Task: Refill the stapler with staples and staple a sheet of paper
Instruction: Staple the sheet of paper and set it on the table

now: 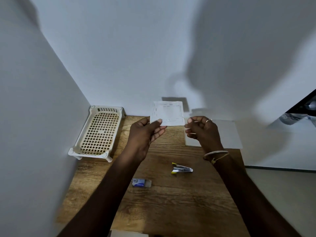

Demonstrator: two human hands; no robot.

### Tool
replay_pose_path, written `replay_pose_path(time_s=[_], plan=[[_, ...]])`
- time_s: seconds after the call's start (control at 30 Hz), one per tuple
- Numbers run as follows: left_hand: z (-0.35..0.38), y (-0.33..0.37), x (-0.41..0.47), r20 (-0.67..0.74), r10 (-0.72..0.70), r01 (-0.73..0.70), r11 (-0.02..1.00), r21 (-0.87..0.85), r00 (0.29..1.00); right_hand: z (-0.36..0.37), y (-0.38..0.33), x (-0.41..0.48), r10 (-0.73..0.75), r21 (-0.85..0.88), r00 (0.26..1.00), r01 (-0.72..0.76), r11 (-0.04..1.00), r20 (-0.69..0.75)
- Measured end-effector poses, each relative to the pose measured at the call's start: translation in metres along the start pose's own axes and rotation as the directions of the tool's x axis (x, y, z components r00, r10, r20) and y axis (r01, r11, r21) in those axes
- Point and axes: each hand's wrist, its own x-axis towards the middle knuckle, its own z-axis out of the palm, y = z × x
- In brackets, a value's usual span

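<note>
Your left hand [145,134] pinches the lower left corner of the paper [168,112], thumb on its face. The paper is a small white square raised above the far edge of the table [171,202], with rows of staples along its borders. Your right hand [203,132], fingers curled, sits at the paper's lower right corner; whether it grips it, you cannot tell. The stapler [182,169], bare metal with yellow tips, lies mid-table on the wood grain, jaws apart. The box [141,183], blue-labelled with print too blurred to read, lies near its left. A cream plastic lattice basket [90,154] stands at the far left corner and flat white sheets [227,134] at the far right.
</note>
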Motion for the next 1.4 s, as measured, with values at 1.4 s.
replay_pose_path(time_s=[1.4], plan=[[0.006,-0.008,-0.009,-0.077,-0.001,0.001,1.000,-0.006,0.997,0.041,0.002,-0.066,0.185,0.262,0.953,-0.247,0.933,0.239]])
